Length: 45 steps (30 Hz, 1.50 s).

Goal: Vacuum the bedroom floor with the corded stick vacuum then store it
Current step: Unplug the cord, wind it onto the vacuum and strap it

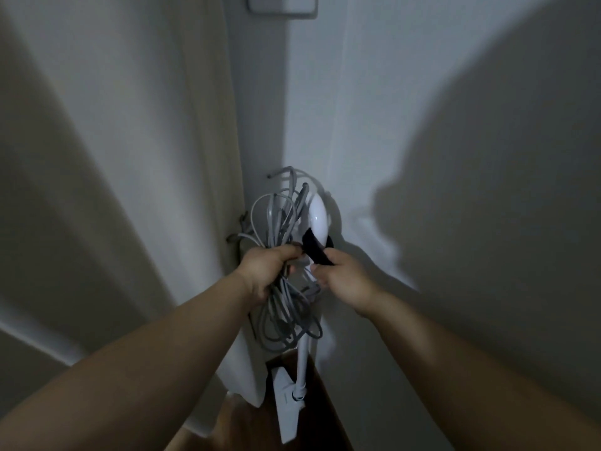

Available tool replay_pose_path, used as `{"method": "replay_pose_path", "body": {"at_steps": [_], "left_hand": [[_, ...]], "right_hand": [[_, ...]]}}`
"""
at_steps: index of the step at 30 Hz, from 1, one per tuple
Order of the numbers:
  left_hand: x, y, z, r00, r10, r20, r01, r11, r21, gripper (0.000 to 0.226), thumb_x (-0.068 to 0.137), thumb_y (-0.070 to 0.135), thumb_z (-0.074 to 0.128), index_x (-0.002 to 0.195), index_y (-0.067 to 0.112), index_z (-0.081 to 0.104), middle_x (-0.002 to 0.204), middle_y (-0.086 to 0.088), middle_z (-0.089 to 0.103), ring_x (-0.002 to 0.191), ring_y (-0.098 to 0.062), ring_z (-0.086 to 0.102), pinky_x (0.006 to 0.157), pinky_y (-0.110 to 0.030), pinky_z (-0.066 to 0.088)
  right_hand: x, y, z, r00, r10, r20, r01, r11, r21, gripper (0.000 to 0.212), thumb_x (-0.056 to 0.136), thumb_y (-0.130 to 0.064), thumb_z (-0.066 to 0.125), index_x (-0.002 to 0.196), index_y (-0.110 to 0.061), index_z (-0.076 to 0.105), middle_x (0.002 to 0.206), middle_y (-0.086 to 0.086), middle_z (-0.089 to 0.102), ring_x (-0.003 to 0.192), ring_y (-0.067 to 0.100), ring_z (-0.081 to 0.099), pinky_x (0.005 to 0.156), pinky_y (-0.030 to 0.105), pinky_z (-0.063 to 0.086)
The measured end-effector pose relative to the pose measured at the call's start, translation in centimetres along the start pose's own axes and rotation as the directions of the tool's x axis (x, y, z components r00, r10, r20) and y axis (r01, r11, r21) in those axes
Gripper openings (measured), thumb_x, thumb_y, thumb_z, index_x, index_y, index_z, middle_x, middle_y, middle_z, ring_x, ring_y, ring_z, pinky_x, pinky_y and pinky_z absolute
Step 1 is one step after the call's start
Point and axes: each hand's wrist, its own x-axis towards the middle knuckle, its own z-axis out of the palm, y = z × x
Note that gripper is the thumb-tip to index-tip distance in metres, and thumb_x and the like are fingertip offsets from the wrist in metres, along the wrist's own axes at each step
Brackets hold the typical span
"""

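Note:
A white stick vacuum (318,219) stands upright in a wall corner, its thin tube running down to the flat floor head (287,406) on the wooden floor. A bundle of grey cord (279,216) hangs in loops beside the handle. My left hand (268,271) grips the middle of that cord bundle. My right hand (341,276) pinches a black strap (317,252) that crosses the vacuum's handle just below its white top.
White walls meet in the corner behind the vacuum. A pale curtain (156,190) hangs at the left, down to the floor. A switch plate (282,6) sits high on the wall. Brown wooden floor (325,418) shows below.

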Motion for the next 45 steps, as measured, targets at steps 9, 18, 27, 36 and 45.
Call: {"method": "replay_pose_path", "body": {"at_steps": [9, 18, 27, 36, 45], "left_hand": [[0.7, 0.8, -0.5, 0.998, -0.002, 0.068, 0.005, 0.999, -0.042, 0.031, 0.082, 0.028, 0.074, 0.097, 0.001, 0.071, 0.073, -0.007, 0.072, 0.055, -0.014, 0.066, 0.062, -0.026, 0.054], [0.7, 2.1, 0.6, 0.995, 0.102, 0.012, -0.103, 0.99, 0.092, 0.017, 0.078, 0.014, 0.076, 0.087, 0.001, 0.071, 0.063, -0.005, 0.06, 0.05, -0.01, 0.054, 0.054, -0.017, 0.047], [0.7, 1.6, 2.1, 0.986, 0.121, -0.118, -0.119, 0.993, 0.019, 0.018, 0.073, 0.012, 0.079, 0.087, 0.003, 0.072, 0.054, -0.001, 0.06, 0.032, -0.002, 0.047, 0.038, -0.014, 0.041], [0.7, 1.8, 2.4, 0.988, 0.113, -0.105, -0.116, 0.993, -0.017, 0.007, 0.079, 0.001, 0.071, 0.076, 0.005, 0.068, 0.05, 0.0, 0.059, 0.034, -0.006, 0.046, 0.039, -0.015, 0.043], [3.0, 3.9, 1.0, 0.902, 0.156, -0.403, -0.188, 0.981, -0.041, 0.02, 0.084, -0.006, 0.057, 0.103, -0.006, 0.06, 0.079, -0.013, 0.059, 0.051, -0.021, 0.058, 0.053, -0.025, 0.051]], "right_hand": [[1.2, -2.4, -0.3, 0.991, 0.055, 0.126, 0.002, 0.911, -0.412, 0.031, 0.093, -0.024, 0.048, 0.123, -0.018, 0.051, 0.11, 0.009, 0.061, 0.095, 0.026, 0.059, 0.077, 0.035, 0.048], [0.5, -3.9, -1.1, 0.994, -0.077, 0.082, 0.109, 0.84, -0.531, 0.018, 0.099, -0.025, 0.043, 0.113, -0.013, 0.047, 0.105, 0.013, 0.058, 0.089, 0.027, 0.058, 0.077, 0.037, 0.049], [-1.0, -5.2, -1.4, 0.978, 0.078, -0.196, -0.089, 0.995, -0.047, 0.037, 0.093, -0.041, 0.055, 0.071, -0.012, 0.059, 0.058, 0.0, 0.056, 0.048, 0.012, 0.051, 0.045, 0.019, 0.043], [-0.3, -4.1, -0.9, 0.996, -0.088, -0.027, 0.079, 0.963, -0.257, 0.032, 0.102, -0.026, 0.039, 0.084, -0.007, 0.058, 0.077, 0.006, 0.061, 0.069, 0.019, 0.056, 0.068, 0.032, 0.046], [-2.5, -2.9, -5.1, 0.97, -0.016, -0.245, -0.133, 0.803, -0.581, 0.027, 0.087, -0.03, 0.053, 0.074, -0.01, 0.066, 0.077, 0.013, 0.064, 0.077, 0.03, 0.061, 0.052, 0.025, 0.033]]}}
